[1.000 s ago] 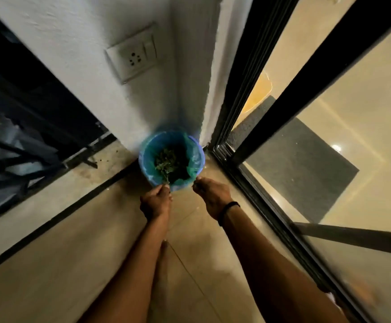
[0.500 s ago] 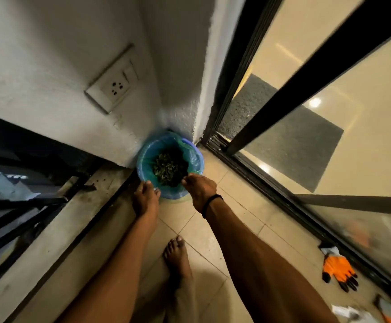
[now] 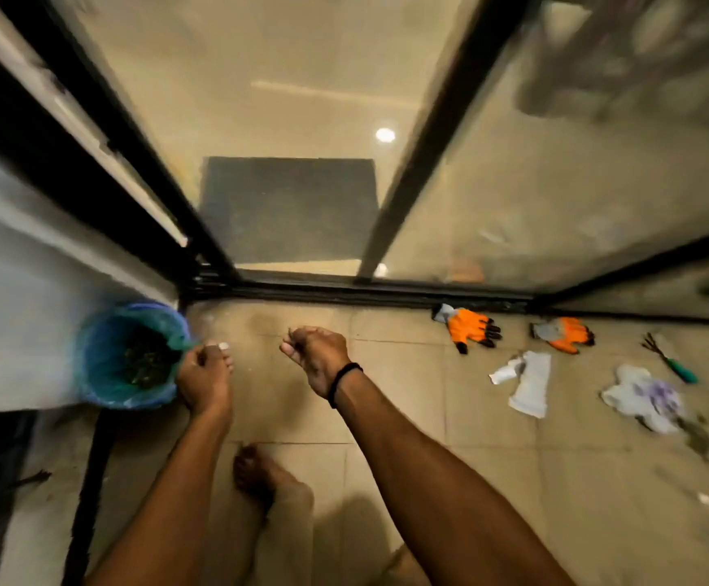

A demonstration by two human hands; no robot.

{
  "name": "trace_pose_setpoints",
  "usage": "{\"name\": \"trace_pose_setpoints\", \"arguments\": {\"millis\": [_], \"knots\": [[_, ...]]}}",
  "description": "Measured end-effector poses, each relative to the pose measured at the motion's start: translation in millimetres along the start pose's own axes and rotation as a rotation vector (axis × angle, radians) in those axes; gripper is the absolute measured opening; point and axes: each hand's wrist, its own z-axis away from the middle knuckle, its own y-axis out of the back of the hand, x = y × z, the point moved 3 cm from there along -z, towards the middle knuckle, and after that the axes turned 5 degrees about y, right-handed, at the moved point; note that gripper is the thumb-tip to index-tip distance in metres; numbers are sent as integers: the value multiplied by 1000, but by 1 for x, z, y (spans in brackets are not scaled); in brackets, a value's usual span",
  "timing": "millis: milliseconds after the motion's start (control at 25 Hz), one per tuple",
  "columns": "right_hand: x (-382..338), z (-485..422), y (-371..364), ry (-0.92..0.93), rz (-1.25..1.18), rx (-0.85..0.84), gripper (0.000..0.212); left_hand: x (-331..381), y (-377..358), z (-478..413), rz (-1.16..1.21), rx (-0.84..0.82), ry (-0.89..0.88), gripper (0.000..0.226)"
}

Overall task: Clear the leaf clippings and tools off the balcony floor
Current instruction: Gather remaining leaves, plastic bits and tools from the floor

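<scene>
One blue bin (image 3: 107, 374) with a green liner stands in the corner where the white wall meets the glass door's track (image 3: 344, 289). A heap of leaf clippings (image 3: 145, 359) lies inside it. The left hand (image 3: 204, 374) is at the bin's rim with its fingers curled; the blur hides whether they pinch the liner. The right hand (image 3: 316, 353), with one black wristband (image 3: 342, 378), hangs over the floor tiles (image 3: 428, 458) well apart from the bin, its fingers curled in on nothing visible.

To the right, on the floor, lie two orange gloves (image 3: 469, 327) (image 3: 564, 334), one green-handled hand rake (image 3: 669, 361), one torn white packet (image 3: 528, 380) and one crumpled white bag (image 3: 644, 395). A few loose leaf scraps (image 3: 699, 435) lie beside the bag. One bare foot (image 3: 259, 475) stands between the arms.
</scene>
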Motion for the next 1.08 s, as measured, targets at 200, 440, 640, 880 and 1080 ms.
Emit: {"name": "trace_pose_setpoints", "arguments": {"millis": [200,440,640,880,1080], "knots": [[-78,59,217,134,-223,204,12,-23,-123,175,-229,-250,-131,28],[-128,143,475,268,-488,466,5,-73,-264,385,-463,-611,-366,25],[-152,187,626,314,-665,664,4,-136,-371,511,-620,-871,-449,28],[-183,200,760,293,-791,837,7,-194,-490,620,-796,-1056,-442,25],[-201,205,870,264,-778,985,7,-228,-567,687,-974,-1113,-570,24]]}}
